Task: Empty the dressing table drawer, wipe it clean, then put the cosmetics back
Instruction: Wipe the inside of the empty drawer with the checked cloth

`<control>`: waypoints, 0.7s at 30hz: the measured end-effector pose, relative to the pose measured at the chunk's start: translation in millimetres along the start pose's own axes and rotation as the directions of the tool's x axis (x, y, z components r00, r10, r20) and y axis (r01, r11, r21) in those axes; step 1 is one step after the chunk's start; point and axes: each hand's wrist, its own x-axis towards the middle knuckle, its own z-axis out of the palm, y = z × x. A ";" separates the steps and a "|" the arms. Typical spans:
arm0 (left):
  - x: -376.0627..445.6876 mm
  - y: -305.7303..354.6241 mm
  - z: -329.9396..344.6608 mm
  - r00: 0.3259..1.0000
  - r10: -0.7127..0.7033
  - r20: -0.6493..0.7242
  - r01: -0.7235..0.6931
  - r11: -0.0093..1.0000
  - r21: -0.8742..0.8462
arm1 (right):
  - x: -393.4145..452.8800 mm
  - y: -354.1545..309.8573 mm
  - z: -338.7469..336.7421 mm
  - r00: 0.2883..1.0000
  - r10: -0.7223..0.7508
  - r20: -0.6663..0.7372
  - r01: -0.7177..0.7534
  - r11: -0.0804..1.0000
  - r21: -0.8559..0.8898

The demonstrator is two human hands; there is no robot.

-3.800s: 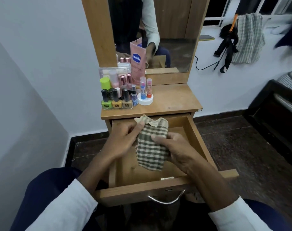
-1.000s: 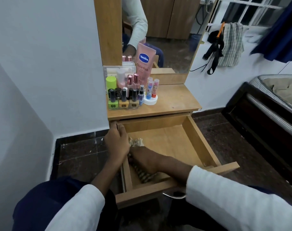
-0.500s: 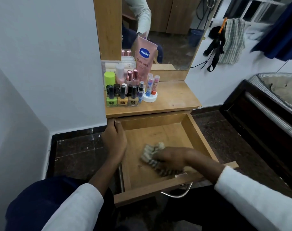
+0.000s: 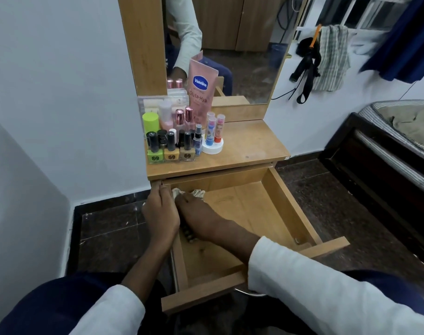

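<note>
The wooden drawer (image 4: 290, 204) of the dressing table is pulled far out, and its bare floor shows on the right. My left hand (image 4: 161, 213) grips the drawer's left wall near the back. Beside it, my right hand (image 4: 201, 218) lies flat on a checked cloth (image 4: 197, 192) and presses it into the far-left corner; the cloth shows past my fingertips and under my wrist. On the left of the tabletop (image 4: 249, 146) stand the cosmetics (image 4: 177, 141): several nail polish bottles, lip balms, and a pink Vaseline tube (image 4: 201, 90) leaning on the mirror.
A dark bed frame (image 4: 375, 165) stands close on the right, across a strip of dark tiled floor. A white wall runs along the left. A striped towel (image 4: 331, 59) and black straps hang on the far wall. The drawer's metal handle (image 4: 254, 293) is by my knees.
My right hand has swept the cloth from the drawer's front middle to the far-left corner. My left hand stays on the left wall.
</note>
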 end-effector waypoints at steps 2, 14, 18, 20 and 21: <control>-0.2 -0.2 0.9 1.000 0.027 0.009 -0.027 0.999 0.030 | -2.7 2.6 -2.2 1.000 0.000 0.003 -0.001 1.000 0.021; -0.4 0.9 -1.9 0.993 0.095 0.076 -0.103 0.989 0.110 | -64.6 119.6 -61.4 0.753 0.658 -0.002 -0.657 0.751 -0.064; 0.7 0.7 -2.1 0.993 0.080 0.083 -0.093 0.983 0.156 | -72.6 100.4 -55.4 0.753 0.636 0.170 -0.537 0.743 -0.400; 1.6 -0.3 -2.0 0.995 0.065 0.075 -0.076 0.985 0.157 | -81.4 89.2 -52.2 0.671 0.635 0.384 -0.326 0.717 -0.616; 2.7 -1.9 -1.6 0.996 0.062 0.072 -0.072 0.986 0.150 | -83.4 87.2 -56.6 0.602 0.642 0.474 -0.237 0.711 -0.663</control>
